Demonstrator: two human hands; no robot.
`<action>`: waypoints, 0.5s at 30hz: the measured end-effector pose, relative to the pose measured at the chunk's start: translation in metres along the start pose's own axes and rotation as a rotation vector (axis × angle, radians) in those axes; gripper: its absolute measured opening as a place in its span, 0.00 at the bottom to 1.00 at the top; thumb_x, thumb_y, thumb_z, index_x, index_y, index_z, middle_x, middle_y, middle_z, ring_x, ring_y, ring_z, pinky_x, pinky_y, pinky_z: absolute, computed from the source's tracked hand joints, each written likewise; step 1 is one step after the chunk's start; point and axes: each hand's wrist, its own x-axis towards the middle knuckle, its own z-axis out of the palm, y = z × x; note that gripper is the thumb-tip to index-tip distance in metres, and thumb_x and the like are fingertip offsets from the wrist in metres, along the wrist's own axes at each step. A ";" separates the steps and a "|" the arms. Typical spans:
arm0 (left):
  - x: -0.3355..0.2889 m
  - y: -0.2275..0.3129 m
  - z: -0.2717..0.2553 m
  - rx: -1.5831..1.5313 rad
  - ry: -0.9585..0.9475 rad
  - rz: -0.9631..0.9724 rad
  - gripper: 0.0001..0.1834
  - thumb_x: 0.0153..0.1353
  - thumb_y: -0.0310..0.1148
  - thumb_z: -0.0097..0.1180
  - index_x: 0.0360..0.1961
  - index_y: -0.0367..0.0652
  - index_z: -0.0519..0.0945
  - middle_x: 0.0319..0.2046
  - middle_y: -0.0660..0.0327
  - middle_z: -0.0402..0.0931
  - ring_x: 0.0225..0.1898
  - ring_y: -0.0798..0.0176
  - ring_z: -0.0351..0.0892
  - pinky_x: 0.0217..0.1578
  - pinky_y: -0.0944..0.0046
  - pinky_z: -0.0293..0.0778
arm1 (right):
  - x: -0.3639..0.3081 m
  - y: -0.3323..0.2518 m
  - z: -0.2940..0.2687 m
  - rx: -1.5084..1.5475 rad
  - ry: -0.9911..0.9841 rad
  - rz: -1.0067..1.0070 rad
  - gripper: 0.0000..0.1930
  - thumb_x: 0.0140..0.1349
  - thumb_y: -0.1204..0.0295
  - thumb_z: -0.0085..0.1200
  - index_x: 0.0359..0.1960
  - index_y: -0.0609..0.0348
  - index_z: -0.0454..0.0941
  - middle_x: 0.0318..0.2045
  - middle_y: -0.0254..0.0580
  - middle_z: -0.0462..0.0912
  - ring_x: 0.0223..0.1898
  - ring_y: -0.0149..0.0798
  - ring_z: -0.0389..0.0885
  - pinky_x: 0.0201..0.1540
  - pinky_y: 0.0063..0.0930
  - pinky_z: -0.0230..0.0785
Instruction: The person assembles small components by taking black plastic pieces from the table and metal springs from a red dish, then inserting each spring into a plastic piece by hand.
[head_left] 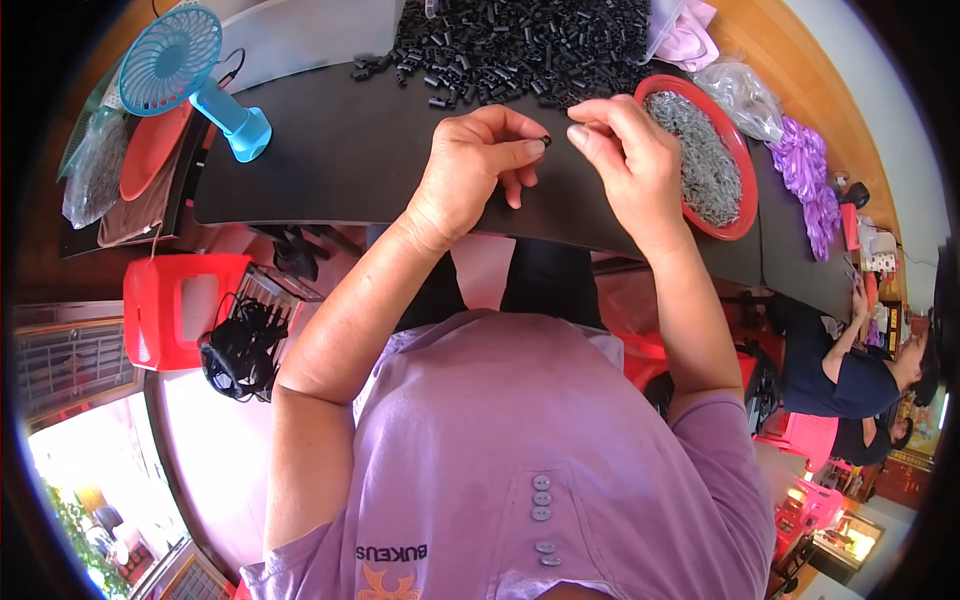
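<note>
Over the dark table (310,160), my left hand (466,168) pinches a small black plastic part (546,141) between thumb and forefinger. My right hand (636,165) is held a short gap to the right, its thumb and forefinger drawn together. Whatever sits between those fingertips is too small to make out. Beyond both hands spreads a large heap of small black tube-like parts (525,45). Close beside my right hand stands a red basin (745,165) filled with small silvery metal pieces (708,160).
A blue fan (240,120) stands at the left of the table. Bagged items and a red tray (155,150) lie past it. Clear plastic (740,95) and a purple bundle (805,175) are at right. A red stool (160,310) stands lower left; a co-worker (835,360) sits right.
</note>
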 end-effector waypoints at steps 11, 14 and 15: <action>-0.020 0.009 0.007 -0.178 0.011 -0.114 0.08 0.65 0.23 0.55 0.42 0.29 0.79 0.29 0.56 0.79 0.25 0.68 0.77 0.22 0.70 0.73 | -0.030 -0.006 0.029 0.061 0.148 -0.188 0.12 0.51 0.81 0.63 0.38 0.60 0.79 0.28 0.42 0.78 0.27 0.42 0.78 0.29 0.32 0.71; -0.022 0.008 -0.001 -0.084 0.016 -0.138 0.07 0.65 0.23 0.54 0.41 0.29 0.79 0.29 0.58 0.79 0.25 0.70 0.77 0.22 0.71 0.73 | -0.025 -0.010 0.024 0.263 -0.033 -0.005 0.09 0.53 0.81 0.62 0.37 0.61 0.80 0.27 0.42 0.78 0.27 0.40 0.78 0.29 0.30 0.71; -0.024 0.008 -0.002 0.035 0.026 -0.096 0.07 0.64 0.22 0.54 0.41 0.30 0.80 0.29 0.59 0.78 0.26 0.71 0.76 0.23 0.72 0.72 | -0.018 -0.005 0.016 0.201 -0.073 -0.005 0.08 0.54 0.81 0.61 0.36 0.61 0.81 0.27 0.42 0.78 0.27 0.38 0.79 0.30 0.29 0.71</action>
